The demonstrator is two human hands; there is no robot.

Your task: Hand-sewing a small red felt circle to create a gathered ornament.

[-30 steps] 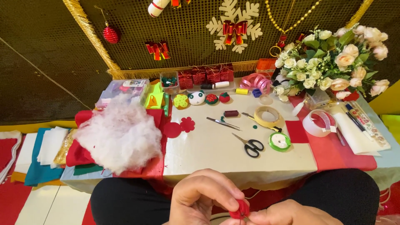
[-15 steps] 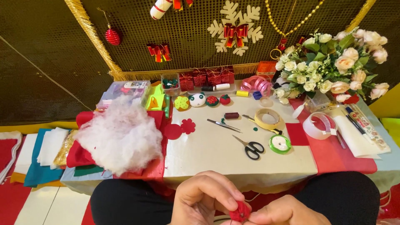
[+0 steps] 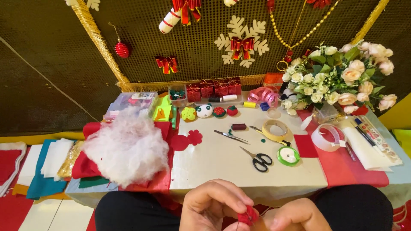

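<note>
At the bottom edge of the head view my left hand (image 3: 214, 205) and my right hand (image 3: 295, 218) meet over my lap, below the front edge of the low table (image 3: 222, 171). Between their fingertips sits a small red felt piece (image 3: 247, 215), pinched by the left thumb and fingers and touched by the right fingers. A thin dark thread seems to hang from it. Nearest on the table are black-handled scissors (image 3: 258, 159) and a round green container (image 3: 288, 155).
A heap of white stuffing (image 3: 126, 147) lies on red felt at the left, with red felt flower cutouts (image 3: 188, 139) beside it. Tape rolls (image 3: 276, 130), small felt toys, gift boxes and a flower bouquet (image 3: 342, 79) fill the back and right. Stacked felt sheets (image 3: 38, 167) lie left.
Both hands stay together on the red felt piece, shifting only slightly. The view has tilted a little; nothing on the table moved.
</note>
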